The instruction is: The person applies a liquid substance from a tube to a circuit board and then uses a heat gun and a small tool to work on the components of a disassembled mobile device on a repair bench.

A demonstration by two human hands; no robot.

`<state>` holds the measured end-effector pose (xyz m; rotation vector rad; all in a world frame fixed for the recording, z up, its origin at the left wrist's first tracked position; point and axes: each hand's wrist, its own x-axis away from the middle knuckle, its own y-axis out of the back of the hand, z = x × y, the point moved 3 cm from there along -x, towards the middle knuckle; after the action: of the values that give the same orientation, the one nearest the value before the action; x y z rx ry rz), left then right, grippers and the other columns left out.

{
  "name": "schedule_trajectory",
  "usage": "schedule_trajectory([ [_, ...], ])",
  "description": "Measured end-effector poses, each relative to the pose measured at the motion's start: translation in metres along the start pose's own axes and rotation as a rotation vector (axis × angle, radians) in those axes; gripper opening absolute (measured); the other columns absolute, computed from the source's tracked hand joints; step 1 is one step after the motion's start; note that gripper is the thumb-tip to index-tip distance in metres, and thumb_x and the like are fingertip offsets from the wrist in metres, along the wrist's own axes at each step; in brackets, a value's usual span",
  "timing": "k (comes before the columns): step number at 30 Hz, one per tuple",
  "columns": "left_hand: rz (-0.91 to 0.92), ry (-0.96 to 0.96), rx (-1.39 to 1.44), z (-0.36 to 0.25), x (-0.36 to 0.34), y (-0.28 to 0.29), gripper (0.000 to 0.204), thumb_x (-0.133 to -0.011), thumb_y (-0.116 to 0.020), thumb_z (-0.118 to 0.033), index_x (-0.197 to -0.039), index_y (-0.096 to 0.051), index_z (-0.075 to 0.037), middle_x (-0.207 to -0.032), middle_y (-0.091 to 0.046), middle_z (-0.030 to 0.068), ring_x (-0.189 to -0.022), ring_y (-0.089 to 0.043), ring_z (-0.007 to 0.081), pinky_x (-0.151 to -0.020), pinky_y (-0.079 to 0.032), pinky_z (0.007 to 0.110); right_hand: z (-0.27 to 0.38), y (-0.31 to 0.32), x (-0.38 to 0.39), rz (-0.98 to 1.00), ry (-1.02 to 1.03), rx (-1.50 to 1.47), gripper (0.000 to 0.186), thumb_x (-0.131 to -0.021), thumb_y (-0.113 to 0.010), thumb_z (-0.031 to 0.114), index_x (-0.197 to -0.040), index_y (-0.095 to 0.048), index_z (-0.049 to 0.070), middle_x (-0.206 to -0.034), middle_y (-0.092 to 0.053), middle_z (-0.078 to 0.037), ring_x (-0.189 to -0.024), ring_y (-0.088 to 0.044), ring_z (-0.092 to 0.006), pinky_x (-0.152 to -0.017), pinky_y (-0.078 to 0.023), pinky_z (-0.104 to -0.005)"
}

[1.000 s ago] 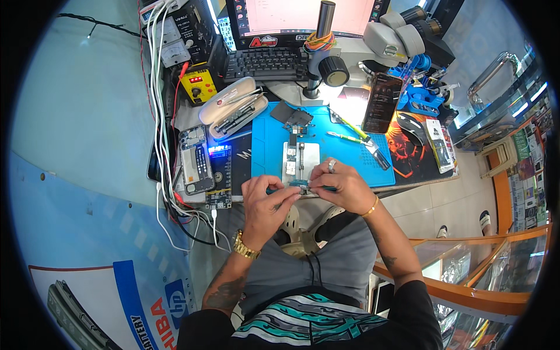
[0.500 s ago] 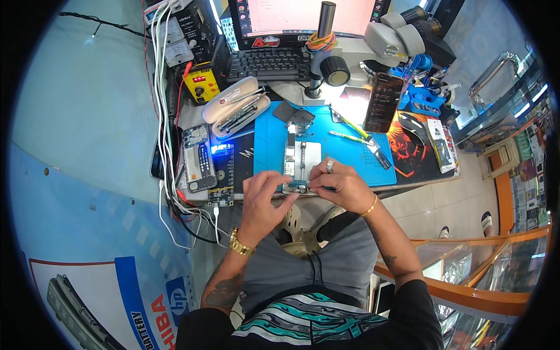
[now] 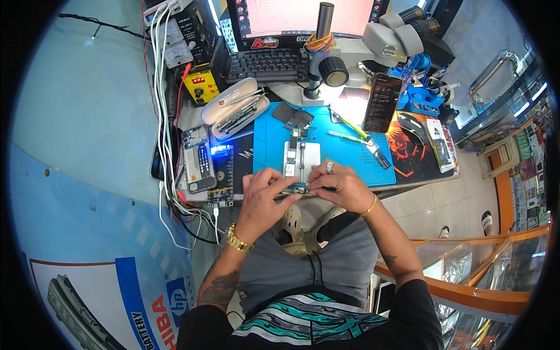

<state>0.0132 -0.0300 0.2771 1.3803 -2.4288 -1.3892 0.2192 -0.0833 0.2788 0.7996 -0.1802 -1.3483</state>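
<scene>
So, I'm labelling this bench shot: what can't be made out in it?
All in the head view:
Right hand: what small item it pinches; mostly covered by its fingers.
Left hand: whether its fingertips touch the holder; too small to tell.
Phone: screen text; too small.
Monitor: its top; cut off by the upper edge.

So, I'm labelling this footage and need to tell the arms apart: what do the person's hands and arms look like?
Short black sleeves and dark tattoos mark both arms. The left hand has a chunky gold-coloured wristwatch at its wrist. The right hand has a silver-coloured finger ring and a thin gold-coloured bracelet. No gloves.
</scene>
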Motion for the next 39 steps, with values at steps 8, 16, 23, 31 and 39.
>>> schedule_trajectory([
  [8,0.014,0.018,0.034,0.003,0.000,0.000,0.029,-0.078,-0.081,-0.025,-0.105,-0.076,-0.016,-0.094,-0.066,0.0000,-0.091,-0.059,0.0170,-0.085,-0.034,0.034,-0.003,0.000,-0.002,-0.015,0.004,-0.018,0.021,-0.074,-0.076,-0.004,-0.094,-0.073,0.002,-0.101,-0.068,-0.010,-0.093,-0.066,-0.0280,-0.080,-0.055,-0.0377],
  [16,-0.052,0.027,0.048,0.001,0.003,-0.003,0.021,-0.078,-0.081,-0.021,-0.098,-0.078,-0.015,-0.092,-0.066,-0.0014,-0.090,-0.060,0.0161,-0.089,-0.034,0.035,0.004,-0.002,-0.003,-0.014,-0.062,-0.026,0.023,-0.074,-0.078,-0.003,-0.095,-0.073,0.005,-0.095,-0.068,-0.008,-0.093,-0.066,-0.0263,-0.087,-0.055,-0.0378],
  [23,-0.091,0.009,0.082,0.003,0.004,-0.004,0.015,-0.078,-0.081,-0.021,-0.092,-0.079,-0.017,-0.089,-0.066,-0.0041,-0.088,-0.060,0.0167,-0.087,-0.034,0.036,0.009,-0.016,0.000,-0.097,-0.070,0.036,0.021,-0.074,-0.080,0.001,-0.092,-0.072,0.005,-0.092,-0.064,-0.007,-0.092,-0.061,-0.0254,-0.098,-0.051,-0.0404],
  [31,-0.084,0.017,0.088,0.004,0.005,-0.003,0.017,-0.078,-0.081,-0.020,-0.094,-0.079,-0.016,-0.091,-0.068,-0.0036,-0.089,-0.061,0.0147,-0.088,-0.034,0.035,0.006,-0.020,0.003,-0.169,-0.015,-0.011,0.021,-0.074,-0.080,0.001,-0.092,-0.070,0.002,-0.096,-0.066,-0.009,-0.095,-0.064,-0.0270,-0.109,-0.046,-0.0451],
  [39,-0.066,0.051,0.097,0.001,0.004,-0.001,0.021,-0.078,-0.082,-0.021,-0.096,-0.077,-0.012,-0.095,-0.070,-0.0010,-0.091,-0.063,0.0170,-0.091,-0.035,0.035,0.007,-0.016,0.005,-0.167,-0.047,-0.029,0.028,-0.076,-0.079,0.000,-0.102,-0.069,0.002,-0.099,-0.069,-0.008,-0.093,-0.065,-0.0268,-0.110,-0.046,-0.0448],
])
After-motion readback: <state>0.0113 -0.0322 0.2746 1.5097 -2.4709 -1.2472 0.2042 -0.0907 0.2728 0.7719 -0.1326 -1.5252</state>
